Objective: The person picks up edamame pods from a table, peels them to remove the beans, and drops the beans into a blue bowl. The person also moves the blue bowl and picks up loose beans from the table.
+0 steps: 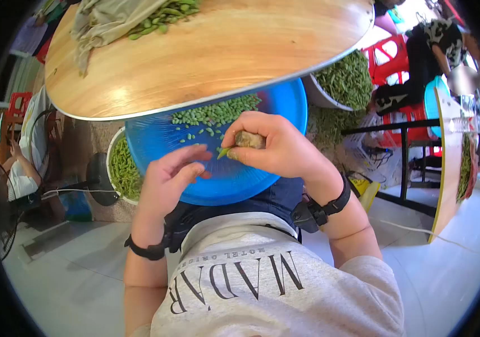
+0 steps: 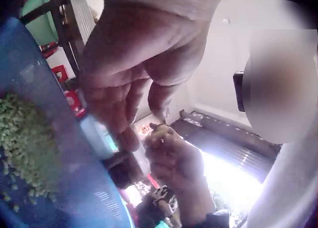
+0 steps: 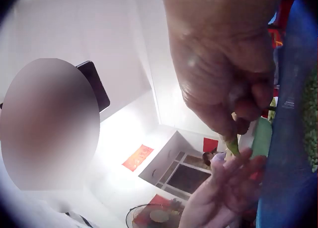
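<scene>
Item: edamame pod [image 1: 224,152], pinched in my R hand [image 1: 276,149] over blue basin [image 1: 156,143]. L hand [image 1: 170,174] loose, fingers relaxed, touching pod tip. Step: shelling, I judge. Next: squeeze beans into basin w/ shelled beans [image 1: 215,112].

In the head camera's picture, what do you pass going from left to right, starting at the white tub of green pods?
White tub of pods → left hand, fingers relaxed over the blue basin → green pod pinched by the right hand → wrist strap → red plastic stool.
</scene>
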{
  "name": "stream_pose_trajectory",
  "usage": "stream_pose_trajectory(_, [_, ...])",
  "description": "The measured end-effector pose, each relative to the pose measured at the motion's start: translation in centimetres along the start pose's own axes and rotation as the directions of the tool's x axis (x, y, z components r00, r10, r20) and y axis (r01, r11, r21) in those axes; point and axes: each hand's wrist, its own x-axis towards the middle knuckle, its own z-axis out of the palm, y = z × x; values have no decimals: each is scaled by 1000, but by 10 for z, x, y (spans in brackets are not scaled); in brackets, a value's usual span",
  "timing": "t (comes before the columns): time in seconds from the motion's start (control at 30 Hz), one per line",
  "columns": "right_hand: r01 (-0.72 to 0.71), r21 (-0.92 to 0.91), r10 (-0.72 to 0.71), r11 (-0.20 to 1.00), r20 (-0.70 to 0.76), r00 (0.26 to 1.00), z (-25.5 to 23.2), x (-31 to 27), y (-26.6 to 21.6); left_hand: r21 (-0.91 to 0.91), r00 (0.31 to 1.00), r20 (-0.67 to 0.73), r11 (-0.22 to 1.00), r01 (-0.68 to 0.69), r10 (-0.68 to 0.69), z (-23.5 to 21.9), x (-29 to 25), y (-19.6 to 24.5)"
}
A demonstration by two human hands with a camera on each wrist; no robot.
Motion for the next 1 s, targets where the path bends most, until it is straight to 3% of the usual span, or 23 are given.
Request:
stream_pose_trajectory(0.03, [48,-42,-47,998,25,999,3,7,-4,-165,1000,-29,986,-15,10,0,3,11])
stream_pose_trajectory(0.17, [143,-146,-127,979,112,985,8,21,-26,-341,998,56,940,-20,41,-9,5,11])
stream_pose_trajectory(0.2, [224,-160,-214,961,77,974,10,24,-27,-346,998,-3,936,-55,58,-9,5,15])
stream_pose_trajectory(0.3, [-216,37,216,976,-2,976,6,26,-43,-346,982,-128,922,-173,137,-10,0,25])
stream_pose_trajectory(0.33, [-236,222,247,946,-22,969,9,27,-42,-329,972,-166,919,-216,169,-9,-1,27])
stream_pose_trajectory(0.43, [-350,323,324,879,134,937,19,28,-41,-244,936,-248,919,-310,249,-7,-2,33])
stream_pose_trajectory(0.63, [-345,334,309,877,159,938,29,39,-43,93,902,-284,946,-311,325,-11,-2,39])
stream_pose_trajectory(0.73, [-382,329,343,863,174,923,27,42,-44,311,812,-280,849,-428,512,-12,2,37])
stream_pose_trajectory(0.87, [-414,272,380,869,168,909,22,51,-49,433,715,-230,728,-532,660,-16,12,43])
stream_pose_trajectory(1.0, [-377,202,366,904,92,926,23,58,-48,349,753,-307,805,-479,581,-13,21,34])
